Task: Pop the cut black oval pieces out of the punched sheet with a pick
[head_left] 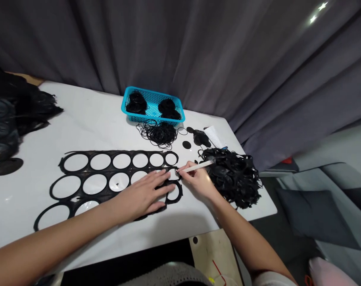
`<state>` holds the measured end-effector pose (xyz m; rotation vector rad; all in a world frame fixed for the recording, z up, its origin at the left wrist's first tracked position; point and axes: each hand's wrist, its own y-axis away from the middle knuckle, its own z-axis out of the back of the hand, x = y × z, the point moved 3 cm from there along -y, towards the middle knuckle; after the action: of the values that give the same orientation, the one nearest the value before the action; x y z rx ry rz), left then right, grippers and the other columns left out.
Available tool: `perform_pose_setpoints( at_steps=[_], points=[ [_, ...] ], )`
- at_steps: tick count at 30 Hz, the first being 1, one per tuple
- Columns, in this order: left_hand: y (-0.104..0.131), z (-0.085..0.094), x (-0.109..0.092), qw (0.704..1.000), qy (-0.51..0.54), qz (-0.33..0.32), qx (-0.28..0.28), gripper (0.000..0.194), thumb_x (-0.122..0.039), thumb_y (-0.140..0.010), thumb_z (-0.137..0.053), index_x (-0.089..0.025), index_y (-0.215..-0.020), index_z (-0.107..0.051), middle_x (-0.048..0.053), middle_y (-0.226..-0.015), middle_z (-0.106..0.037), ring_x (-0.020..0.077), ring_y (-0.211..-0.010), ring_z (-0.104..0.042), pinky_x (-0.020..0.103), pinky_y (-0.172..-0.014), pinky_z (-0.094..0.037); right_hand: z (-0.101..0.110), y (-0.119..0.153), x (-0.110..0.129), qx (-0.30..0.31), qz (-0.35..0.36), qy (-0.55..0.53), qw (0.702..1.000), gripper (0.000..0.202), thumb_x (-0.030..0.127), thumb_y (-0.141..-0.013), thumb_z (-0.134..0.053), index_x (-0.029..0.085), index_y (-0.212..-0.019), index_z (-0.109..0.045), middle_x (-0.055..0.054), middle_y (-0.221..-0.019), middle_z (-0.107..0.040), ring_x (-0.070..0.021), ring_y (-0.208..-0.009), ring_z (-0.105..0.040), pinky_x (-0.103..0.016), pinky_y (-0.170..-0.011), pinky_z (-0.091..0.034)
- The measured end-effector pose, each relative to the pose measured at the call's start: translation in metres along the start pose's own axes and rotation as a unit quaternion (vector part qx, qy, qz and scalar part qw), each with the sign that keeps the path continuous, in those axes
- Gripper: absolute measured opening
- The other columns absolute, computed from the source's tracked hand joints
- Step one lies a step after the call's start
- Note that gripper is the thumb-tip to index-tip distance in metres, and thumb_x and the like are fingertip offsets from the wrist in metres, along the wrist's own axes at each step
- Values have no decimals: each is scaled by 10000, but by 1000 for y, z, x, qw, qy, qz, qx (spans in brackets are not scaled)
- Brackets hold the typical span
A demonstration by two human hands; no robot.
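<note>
On the bench (91,115), in front of the blue basket (153,93), the black ring sheet (106,171) is best kept flat under the spread left hand (146,193), the white tool (197,165) clamped by the right hand (200,180).

perforated sheet (109,171): partly under left hand (145,192) | black pile (8,115): cut off left

A thin black sheet (85,173), cut into three rows of round openings with narrow rims, lies flat on the white worktop (88,119), partly hidden from view. A slender white tool (202,164) slants beside its right end, lower end at the middle row's last ring.
</note>
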<state>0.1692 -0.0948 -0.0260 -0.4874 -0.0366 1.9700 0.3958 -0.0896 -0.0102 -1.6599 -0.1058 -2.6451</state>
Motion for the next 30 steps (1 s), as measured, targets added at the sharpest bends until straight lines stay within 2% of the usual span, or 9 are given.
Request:
perform_pose_setpoints(
  at_steps=[5,8,13,16,18,21,24,27,30],
  points=[
    [-6,-9,-7,1000,0,-23,12,521,-442,-960,-600,-306,-1449,-482,108,-1634,-293,310,-1490,-307,496,-1201,-256,0,-2,-12,-6,-31,-52,998,213,393,-848,-664,199,-777,-614,-43,-832,-715,-176,-728,-614,-300,-685,-474],
    [-6,-5,-15,1000,-1,-26,-5,506,-434,-928,-638,-245,-1385,-534,133,-1577,-393,322,-1448,-370,491,-1182,-283,1,-6,-20,-10,-37,-80,996,241,421,-842,-677,201,-772,-607,-38,-818,-718,-167,-711,-614,-286,-668,-478],
    [-20,-11,-37,997,-77,-14,-1,165,-140,-936,-543,-166,-1060,-648,132,-1215,-625,294,-1218,-526,461,-1077,-368,0,-8,-22,-42,-46,-144,988,267,418,-819,-719,201,-746,-581,-38,-797,-727,-154,-683,-634,-270,-634,-490],
    [-31,-20,-46,995,-94,25,38,196,-32,-903,-496,-159,-902,-645,107,-1017,-624,270,-1011,-558,435,-897,-448,2,-7,-19,-73,-71,-226,969,315,416,-779,-772,208,-733,-540,-38,-788,-727,-155,-669,-665,-251,-561,-498],
    [-36,-22,-49,997,-54,45,31,200,-40,-905,-493,-168,-868,-643,96,-985,-608,259,-958,-540,431,-835,-456,6,-5,-19,-95,-99,-287,948,358,413,-741,-810,214,-733,-512,-39,-800,-724,-184,-731,-710,-235,-511,-501],
    [-34,-14,-51,995,88,52,-20,151,-130,-932,-538,-205,-1000,-650,89,-1087,-601,251,-1024,-534,421,-851,-476,16,-1,-19,-131,-132,-357,915,377,378,-690,-851,215,-749,-517,-46,-846,-722,-238,-911,-742,-241,-561,-562],
    [-20,-3,-52,980,199,13,-25,316,-216,-959,-567,-240,-1274,-564,101,-1302,-567,233,-1177,-541,378,-943,-506,25,5,-20,-149,-133,-396,897,356,331,-677,-863,212,-737,-533,-54,-890,-723,-259,-1023,-727,-300,-772,-619],
    [3,1,-48,985,172,13,-12,374,-229,-998,-512,-240,-1373,-510,108,-1436,-519,231,-1301,-518,365,-1030,-496,27,15,-22,-135,-138,-427,883,344,304,-691,-854,219,-711,-522,-72,-938,-734,-267,-1085,-703,-368,-937,-591],
    [22,-3,-41,997,69,21,-9,379,-262,-1006,-509,-232,-1384,-527,116,-1490,-501,277,-1374,-479,449,-1098,-453,19,28,-23,-99,-142,-440,881,315,311,-729,-827,225,-738,-524,-75,-978,-745,-237,-1076,-695,-388,-1000,-548]
  ],
)
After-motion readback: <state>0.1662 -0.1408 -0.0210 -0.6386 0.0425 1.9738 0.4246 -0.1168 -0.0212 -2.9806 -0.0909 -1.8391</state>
